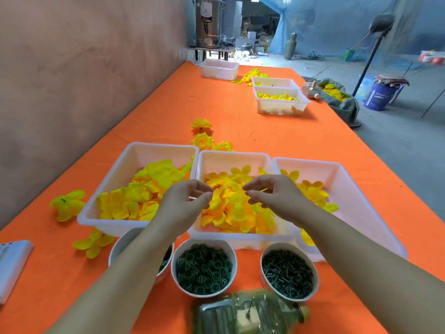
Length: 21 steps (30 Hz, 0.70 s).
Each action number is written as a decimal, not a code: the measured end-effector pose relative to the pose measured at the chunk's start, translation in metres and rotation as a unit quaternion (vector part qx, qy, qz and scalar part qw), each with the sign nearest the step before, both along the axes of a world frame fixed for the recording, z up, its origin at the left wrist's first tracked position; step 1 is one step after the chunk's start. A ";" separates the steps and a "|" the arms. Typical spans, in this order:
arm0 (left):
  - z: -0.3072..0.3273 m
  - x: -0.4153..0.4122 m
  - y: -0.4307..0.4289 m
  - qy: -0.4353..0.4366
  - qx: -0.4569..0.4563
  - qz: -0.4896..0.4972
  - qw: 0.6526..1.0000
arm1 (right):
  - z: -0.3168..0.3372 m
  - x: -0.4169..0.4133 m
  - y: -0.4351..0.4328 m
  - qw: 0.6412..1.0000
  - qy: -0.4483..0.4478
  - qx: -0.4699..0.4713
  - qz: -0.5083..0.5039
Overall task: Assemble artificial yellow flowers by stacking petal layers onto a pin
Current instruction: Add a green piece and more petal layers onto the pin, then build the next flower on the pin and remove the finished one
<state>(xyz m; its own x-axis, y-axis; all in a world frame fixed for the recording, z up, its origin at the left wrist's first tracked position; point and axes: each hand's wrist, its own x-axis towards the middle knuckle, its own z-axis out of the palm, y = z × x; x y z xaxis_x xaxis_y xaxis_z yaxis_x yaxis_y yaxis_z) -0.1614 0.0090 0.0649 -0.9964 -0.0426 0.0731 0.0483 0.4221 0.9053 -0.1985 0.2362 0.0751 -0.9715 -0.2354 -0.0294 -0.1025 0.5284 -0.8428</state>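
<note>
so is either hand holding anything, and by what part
Cannot tell: left hand and right hand have fingertips curled together above the middle tray, but anything pinched there is too small to make out.

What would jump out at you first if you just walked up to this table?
The long bright orange tablecloth grabs you first, stretching far back. Next, three white plastic trays holding yellow fabric petals sit side by side, with the left hand and right hand raised over the middle one. Nearest are round white bowls of dark green plastic pieces.
</note>
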 end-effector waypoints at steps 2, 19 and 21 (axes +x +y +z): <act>-0.001 0.014 0.003 0.002 0.004 -0.007 1.000 | -0.002 0.026 0.018 1.000 0.021 0.016 -0.002; -0.031 0.119 0.034 0.050 0.064 -0.073 0.994 | -0.068 0.104 0.039 0.892 0.095 0.437 0.071; -0.035 0.128 0.039 0.060 0.082 -0.069 0.992 | -0.070 0.105 0.038 0.893 0.105 0.436 0.050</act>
<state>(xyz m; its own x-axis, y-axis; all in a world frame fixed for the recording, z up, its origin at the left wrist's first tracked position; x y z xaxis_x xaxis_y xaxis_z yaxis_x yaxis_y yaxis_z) -0.0337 0.0481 0.0294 -0.9780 0.0728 0.1953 0.2075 0.2518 0.9453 -0.0939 0.2744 0.0055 -0.9526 -0.2975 -0.0641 -0.2929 0.9534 -0.0730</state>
